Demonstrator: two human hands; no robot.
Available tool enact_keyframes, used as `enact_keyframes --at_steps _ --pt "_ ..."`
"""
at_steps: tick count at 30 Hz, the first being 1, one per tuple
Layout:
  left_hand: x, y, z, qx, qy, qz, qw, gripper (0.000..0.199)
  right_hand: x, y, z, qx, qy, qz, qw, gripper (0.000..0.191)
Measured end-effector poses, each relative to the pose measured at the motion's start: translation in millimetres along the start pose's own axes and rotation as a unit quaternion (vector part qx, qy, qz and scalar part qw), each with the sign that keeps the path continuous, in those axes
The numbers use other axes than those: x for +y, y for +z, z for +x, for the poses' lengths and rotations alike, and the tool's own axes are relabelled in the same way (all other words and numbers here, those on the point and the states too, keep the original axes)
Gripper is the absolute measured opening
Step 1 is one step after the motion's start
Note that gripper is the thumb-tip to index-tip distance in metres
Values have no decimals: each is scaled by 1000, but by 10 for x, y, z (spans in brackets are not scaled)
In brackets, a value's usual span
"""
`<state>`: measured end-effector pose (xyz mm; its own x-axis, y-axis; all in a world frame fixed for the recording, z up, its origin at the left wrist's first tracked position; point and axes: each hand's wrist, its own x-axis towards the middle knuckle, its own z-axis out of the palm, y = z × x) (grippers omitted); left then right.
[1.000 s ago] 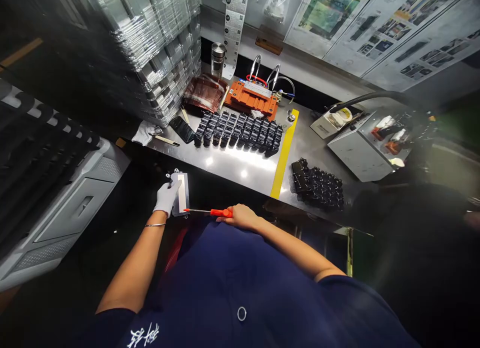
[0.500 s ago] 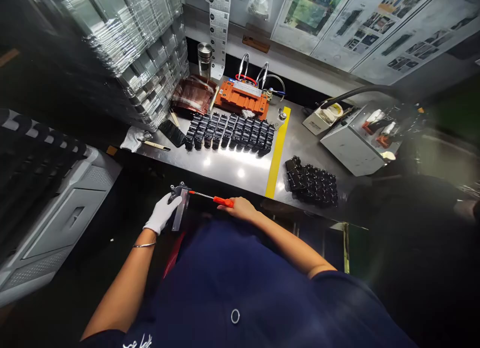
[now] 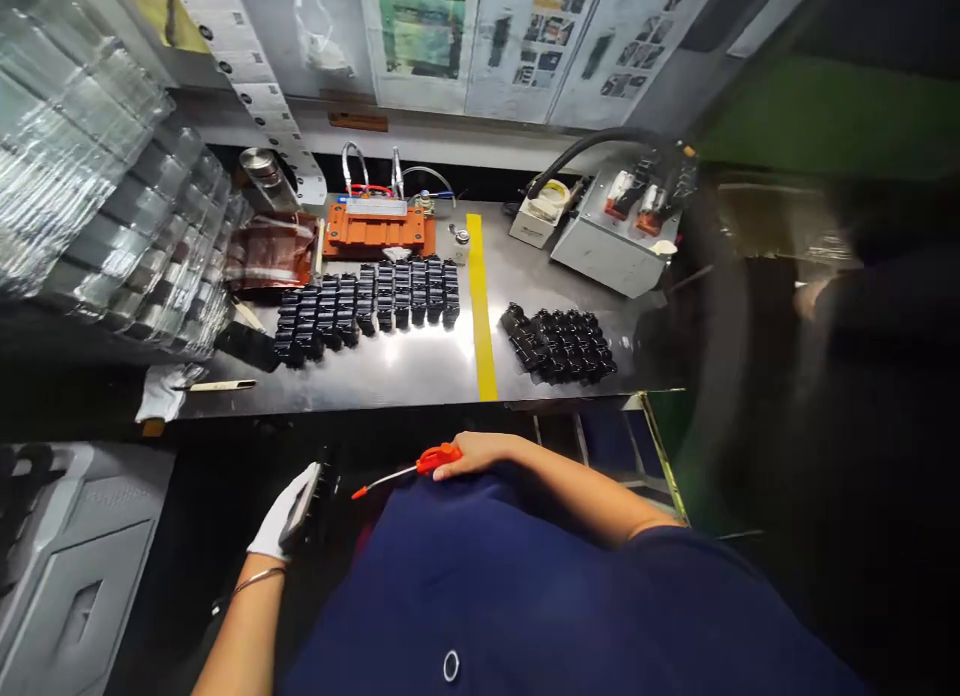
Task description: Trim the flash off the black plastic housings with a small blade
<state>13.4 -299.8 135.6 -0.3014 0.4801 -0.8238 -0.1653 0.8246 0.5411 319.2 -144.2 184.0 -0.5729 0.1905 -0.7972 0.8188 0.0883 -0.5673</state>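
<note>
My left hand [image 3: 277,524], in a white glove, is closed on a dark part with a pale metal edge [image 3: 306,504], held in front of the bench and turned on its side. Its far side blends into the dark background. In my bare right hand [image 3: 474,453] is a red air blow gun [image 3: 433,460], my fingers wrapped round its body. Its thin metal nozzle with a red tip points left and down, toward the part but apart from it.
Rows of black moulded parts [image 3: 375,301] stand on the metal bench [image 3: 375,381]. A yellow tape strip [image 3: 481,306] divides them from another black cluster [image 3: 562,344]. Behind are an orange fixture [image 3: 375,234] and a grey box [image 3: 611,246]. Wrapped trays [image 3: 112,176] are stacked left.
The head view has swung right. My left hand has turned the part, so its flat metal plate no longer faces me. The blow gun's tip has come away from the part and now tilts downward.
</note>
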Motion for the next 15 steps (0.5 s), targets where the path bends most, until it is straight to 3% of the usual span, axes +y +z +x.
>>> enact_keyframes --at_steps 3,6,8,11,13,15 --pt "297 307 146 -47 62 148 986 33 389 -99 -135 58 26 28 998 53" --pt "734 798 367 -62 128 260 955 46 838 -147 -256 133 55 53 988 47" --pt "1061 1269 527 -61 180 299 935 48 1116 -142 -326 176 72 72 979 41" --pt "1482 2149 753 -38 244 332 910 44 1441 -76 -395 213 96 97 968 36" --pt "1683 2738 884 -21 269 351 897 38 1593 -9 -425 217 111 107 964 34" --pt "1851 3206 997 0 282 371 885 39 1702 55 -460 214 129 112 962 35"
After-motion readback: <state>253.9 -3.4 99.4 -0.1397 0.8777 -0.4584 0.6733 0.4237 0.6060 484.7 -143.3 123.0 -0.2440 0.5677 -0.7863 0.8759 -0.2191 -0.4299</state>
